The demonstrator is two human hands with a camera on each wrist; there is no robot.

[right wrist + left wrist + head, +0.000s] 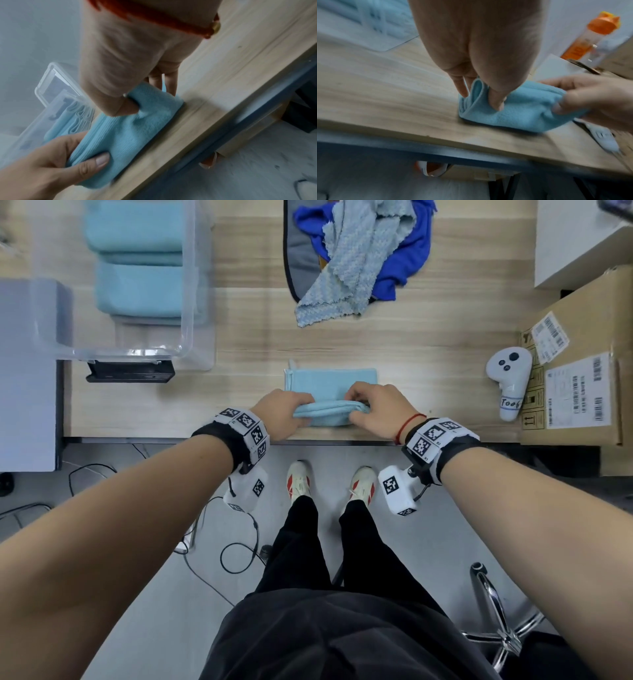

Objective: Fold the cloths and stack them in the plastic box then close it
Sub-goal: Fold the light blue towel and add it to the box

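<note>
A light blue cloth [330, 381] lies partly folded near the table's front edge. My left hand [286, 414] pinches the left end of its raised near fold, thumb on the cloth [513, 112] in the left wrist view. My right hand [375, 409] pinches the right end of the cloth [137, 129], thumb pressed into it. The clear plastic box [186, 302] stands at the back left with folded light blue cloths [137, 285] stacked inside. A heap of unfolded cloths, pale blue [356, 265] over dark blue [411, 251], lies at the back centre.
A white controller [508, 381] lies at the right beside a cardboard box [582, 364]. A black object [130, 371] sits in front of the plastic box. A grey unit [27, 371] stands left of the table. An orange-capped bottle [590, 36] stands at the right.
</note>
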